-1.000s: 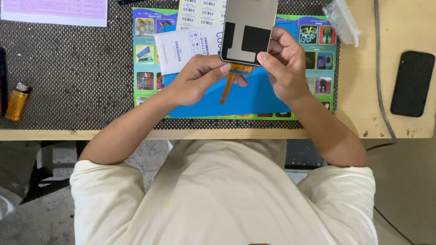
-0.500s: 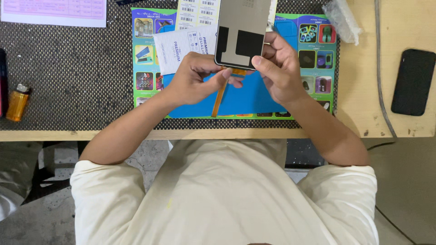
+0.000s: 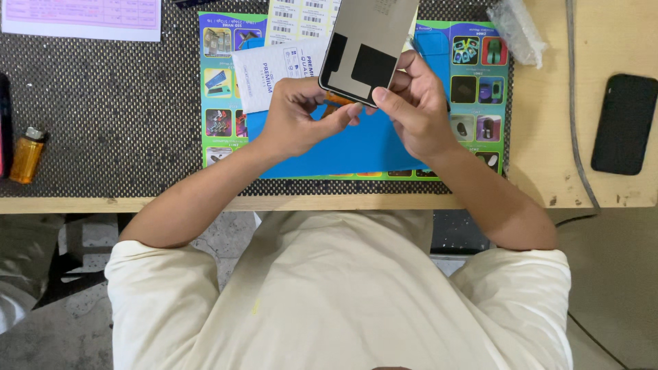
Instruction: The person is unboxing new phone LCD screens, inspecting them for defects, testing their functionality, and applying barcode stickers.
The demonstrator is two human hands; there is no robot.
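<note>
The right hand (image 3: 418,103) pinches the lower edge of a phone display panel (image 3: 369,48), thumb on its back face and fingers curled behind, holding it tilted up off the blue work mat (image 3: 356,147). The left hand (image 3: 298,120) has thumb and forefinger closed narrowly at the panel's lower left corner, right where an orange flex ribbon (image 3: 337,104) hangs out below the edge. Judging from this, the panel is out of its wrapping and the ribbon is only being handled; nothing is fitted to it, and no phone body lies near the fingers. Just beyond the left hand lies a white packet (image 3: 271,72); well to the right rests a black phone (image 3: 624,123); far left, an orange lighter (image 3: 27,156).
</note>
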